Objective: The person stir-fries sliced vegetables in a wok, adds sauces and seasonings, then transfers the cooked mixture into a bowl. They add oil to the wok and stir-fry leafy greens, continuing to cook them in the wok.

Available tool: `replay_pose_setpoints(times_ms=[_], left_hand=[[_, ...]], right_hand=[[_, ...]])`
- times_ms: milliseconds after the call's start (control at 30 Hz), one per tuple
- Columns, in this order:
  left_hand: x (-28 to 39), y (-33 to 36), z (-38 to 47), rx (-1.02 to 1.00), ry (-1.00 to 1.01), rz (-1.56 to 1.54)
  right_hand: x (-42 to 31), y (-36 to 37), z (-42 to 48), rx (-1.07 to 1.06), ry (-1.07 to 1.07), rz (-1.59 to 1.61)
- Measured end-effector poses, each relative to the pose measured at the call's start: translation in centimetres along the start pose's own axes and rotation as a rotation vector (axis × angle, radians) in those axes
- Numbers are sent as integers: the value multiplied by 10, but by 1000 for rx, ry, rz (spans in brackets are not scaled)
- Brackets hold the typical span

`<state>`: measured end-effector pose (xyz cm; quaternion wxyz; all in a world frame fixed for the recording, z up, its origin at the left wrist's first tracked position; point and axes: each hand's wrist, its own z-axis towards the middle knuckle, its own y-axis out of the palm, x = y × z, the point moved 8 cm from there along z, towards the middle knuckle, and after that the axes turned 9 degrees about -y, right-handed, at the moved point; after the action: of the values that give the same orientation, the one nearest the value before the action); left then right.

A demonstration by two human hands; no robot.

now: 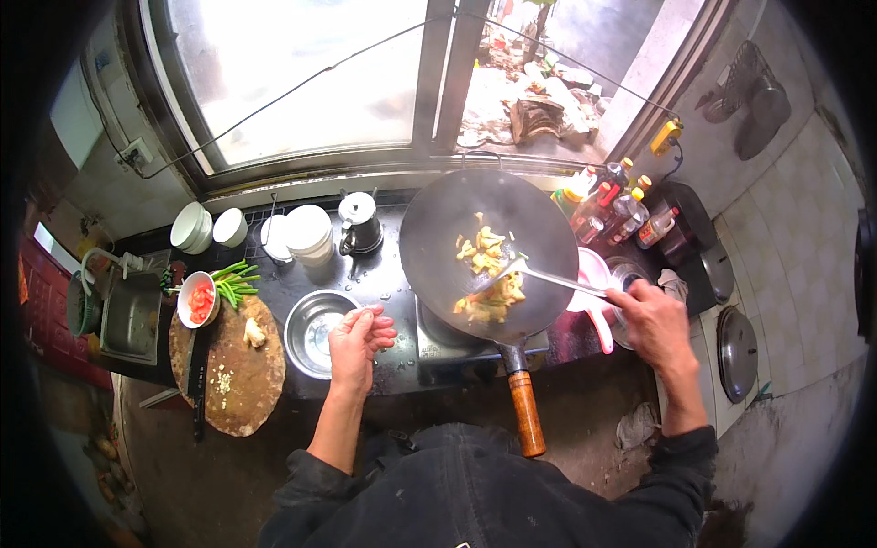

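My right hand [651, 322] grips the handle of a metal wok spatula [558, 279], whose blade rests among pale yellow food pieces [490, 305] in a dark wok [428, 253]. The wok stands on a stove [438, 363], its wooden handle [526, 418] pointing towards me. Raised with curled fingers, my left hand [360, 339] is beside a metal bowl [301, 308] and appears to hold nothing. Farther left, a round chopping board [253, 383] bears a knife [199, 383], a ginger root [254, 332] and chopped bits [223, 380]. A white bowl of red pieces [200, 301] stands by green stalks [236, 281].
Bottles [623, 212] crowd the counter right of the wok, near a pink ladle [595, 288]. Behind the metal bowl stand a kettle [361, 222] and white containers [310, 233]. A sink [133, 315] lies at the far left, and a window runs behind the counter.
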<state>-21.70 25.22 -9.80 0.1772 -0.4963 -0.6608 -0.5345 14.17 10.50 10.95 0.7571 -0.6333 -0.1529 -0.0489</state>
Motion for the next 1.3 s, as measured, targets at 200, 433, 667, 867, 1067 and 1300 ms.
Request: replay_pose_setpoints(times_ms=[200, 433, 667, 867, 1067, 1300], left_hand=[[-6, 12, -2, 26, -6, -10], [-16, 14, -12, 41, 27, 67], [-27, 1, -23, 112, 14, 50], [-23, -20, -38, 210, 70, 81], [-32, -35, -43, 228, 58, 33], [-32, -28, -43, 183, 80, 3]], right_hand=[[0, -36, -14, -273, 91, -130], [65, 36, 10, -130, 333, 96], [75, 71, 85, -483, 204, 215], [81, 44, 117, -401, 106, 122], [131, 30, 128, -636, 159, -71], [57, 165, 79, -927, 354, 945]])
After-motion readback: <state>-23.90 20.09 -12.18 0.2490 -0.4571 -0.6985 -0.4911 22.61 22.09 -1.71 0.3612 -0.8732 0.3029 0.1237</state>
